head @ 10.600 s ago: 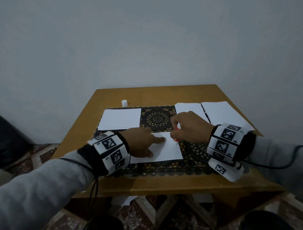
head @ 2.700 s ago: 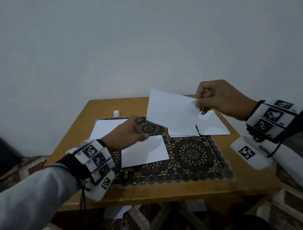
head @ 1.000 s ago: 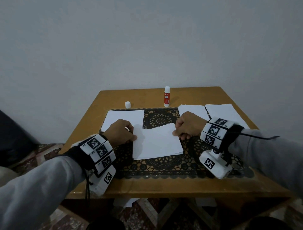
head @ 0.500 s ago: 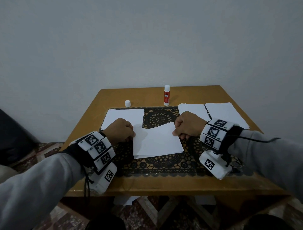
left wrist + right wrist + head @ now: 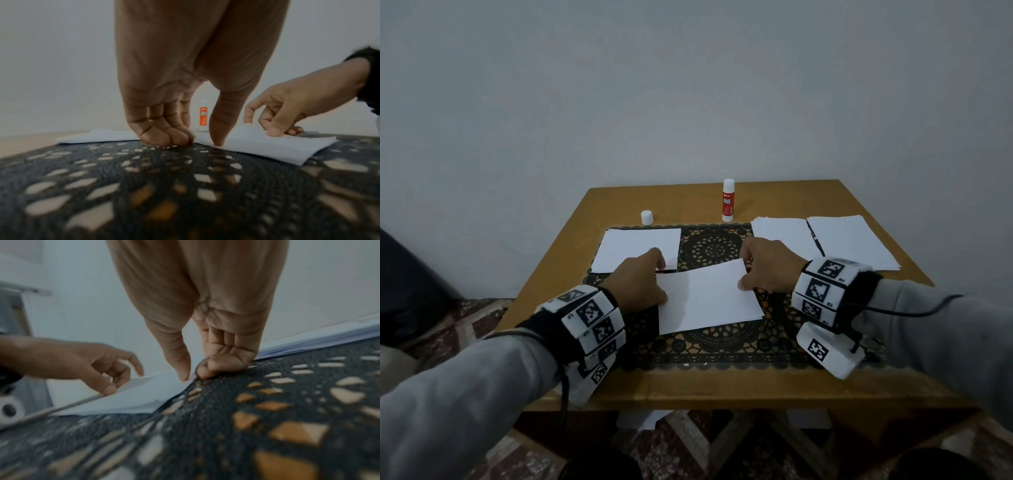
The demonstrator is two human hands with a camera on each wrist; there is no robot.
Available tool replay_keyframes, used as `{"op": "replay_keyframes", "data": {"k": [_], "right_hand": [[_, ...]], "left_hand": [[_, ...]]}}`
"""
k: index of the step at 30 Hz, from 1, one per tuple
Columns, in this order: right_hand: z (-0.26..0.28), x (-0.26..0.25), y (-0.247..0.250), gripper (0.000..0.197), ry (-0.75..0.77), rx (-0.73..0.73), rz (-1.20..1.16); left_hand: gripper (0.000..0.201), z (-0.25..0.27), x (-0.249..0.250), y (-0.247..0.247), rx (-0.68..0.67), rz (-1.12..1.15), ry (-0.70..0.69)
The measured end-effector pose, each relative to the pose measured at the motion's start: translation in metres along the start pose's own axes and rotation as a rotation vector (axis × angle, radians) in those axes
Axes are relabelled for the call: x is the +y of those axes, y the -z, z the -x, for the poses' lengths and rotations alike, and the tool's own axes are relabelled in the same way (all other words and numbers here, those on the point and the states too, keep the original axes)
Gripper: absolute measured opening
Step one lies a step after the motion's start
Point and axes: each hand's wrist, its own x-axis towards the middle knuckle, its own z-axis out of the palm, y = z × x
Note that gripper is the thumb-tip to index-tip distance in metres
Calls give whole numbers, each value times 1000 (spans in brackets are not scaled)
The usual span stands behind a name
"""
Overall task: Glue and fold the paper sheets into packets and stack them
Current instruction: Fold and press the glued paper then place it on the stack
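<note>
Where the near edge of the wooden table (image 5: 722,390) meets the view, both grey sleeves enter, each wrist wrapped in a band of black-and-white markers. On the dark lace mat (image 5: 722,349) lies the folded paper sheet (image 5: 709,301), slightly askew, its near edge showing layered plies. The left hand (image 5: 640,284) rests at the sheet's left edge; in the left wrist view its thumb tip (image 5: 218,138) presses down on the paper while the other fingers (image 5: 164,136) are curled under, knuckles on the mat just beside the sheet. The right hand (image 5: 770,270) is at the sheet's far right corner; in the right wrist view its thumb (image 5: 180,368) lies on top of the paper and the curled fingers (image 5: 207,369) sit against the edge, pinching the corner slightly off the mat.

Farther back, on the left, a stack of finished packets (image 5: 637,250) lies partly on the mat, touching the left hand's far side. On the right, two piles of white sheets (image 5: 822,240) lie side by side, the right one reaching off the mat onto bare wood. Beyond the mat, a glue stick (image 5: 728,202) stands upright near the far edge, uncapped, with its white cap (image 5: 647,217) standing apart to the left. A plain grey wall (image 5: 688,85) closes the scene.
</note>
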Motion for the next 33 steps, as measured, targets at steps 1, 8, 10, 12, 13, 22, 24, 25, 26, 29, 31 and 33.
{"op": "replay_keyframes", "data": {"k": [1,8,10,12,13,22,24,25,26,29,31,33], "right_hand": [[2,-2,0,50,21,17,39],[45,-27,-10,19,325,-6,498],[67,-32,-18,46,373,-215,501],[88,-28,-21,79,377,-406,558],[92,-24,-20,90,359,-448,601],[102,-10,-16,105,281,-529,623],[92,-7,-9,100,253,-496,629],[85,-6,-5,98,218,-471,632],[81,-7,-2,98,188,-455,637],[85,-13,-11,101,247,-470,658],[97,-16,-20,105,333,-513,692],[91,-12,-13,105,305,-537,669]], "left_hand": [[50,2,1,0,25,-38,-31],[36,16,12,0,-63,-304,-276],[44,19,12,1,-92,-339,-300],[50,22,11,1,-123,-367,-316],[51,24,10,1,-132,-373,-314],[55,27,12,-2,-142,-360,-280],[55,26,12,-2,-140,-357,-276],[55,26,12,-2,-143,-357,-272],[55,26,12,-2,-150,-359,-268],[56,26,11,-3,-163,-375,-264],[56,26,10,-3,-174,-368,-256],[56,25,10,-3,-174,-365,-258]]}}
